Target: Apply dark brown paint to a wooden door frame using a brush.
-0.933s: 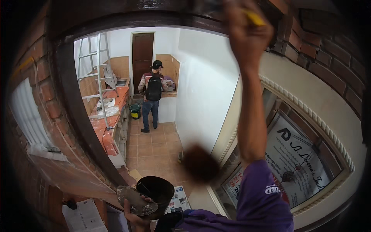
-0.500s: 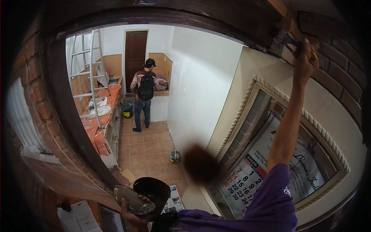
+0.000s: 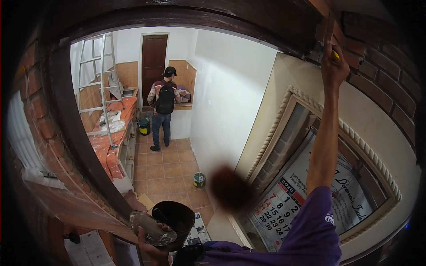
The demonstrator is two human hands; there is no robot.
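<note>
My right hand (image 3: 335,66) is raised to the top right corner of the dark wooden door frame (image 3: 186,20), closed on a yellow-handled scraper (image 3: 336,55), whose blade is mostly hidden at the joint beside the brickwork (image 3: 381,71). Low in view, my left hand (image 3: 153,248) grips a dull, smeared metal plate (image 3: 151,226), with a black bucket (image 3: 175,213) against it. Below my right arm is a cream rope-moulded frame (image 3: 288,99) with a calendar (image 3: 301,186) behind glass. A brown, out-of-focus patch hides part of the centre.
Through the doorway, a person (image 3: 163,102) with a backpack faces a tiled recess. An aluminium ladder (image 3: 106,102) stands by an orange-covered counter (image 3: 117,142). Pails (image 3: 144,126) are on the tiled floor (image 3: 166,170), newspaper (image 3: 197,235) lower down. A brick wall (image 3: 46,124) borders the left.
My right hand moved rightward and down to the frame's corner, then shifted slightly left with the scraper, its blade now less visible. My left hand stays about where it was.
</note>
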